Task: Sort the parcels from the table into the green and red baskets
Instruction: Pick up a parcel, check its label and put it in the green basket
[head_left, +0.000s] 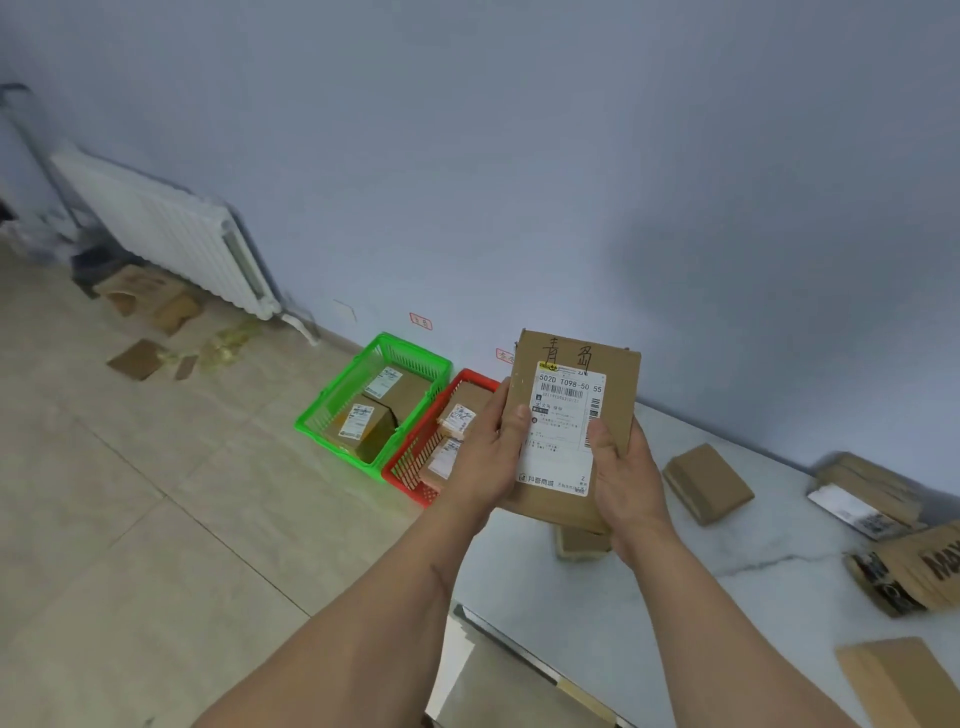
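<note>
Both hands hold a flat brown cardboard parcel (574, 426) up in front of the camera, its face with a white printed shipping label (563, 431) and black handwritten characters turned toward the viewer. The left hand (485, 452) grips the parcel's left edge, thumb lying over the front beside the label and the other fingers curled behind it. The right hand (623, 478) grips the lower right edge the same way, thumb pressed on the label's right side. The parcel hangs above the near edge of the pale marble-patterned table (727, 597), just right of the baskets. On the tiled floor against the wall stand a green plastic mesh basket (332, 410) holding two labelled brown boxes and, touching its right side, a red plastic mesh basket (410, 457) with labelled parcels inside, partly hidden by the left hand. Several more brown cardboard parcels (706, 483) lie scattered on the table.
</note>
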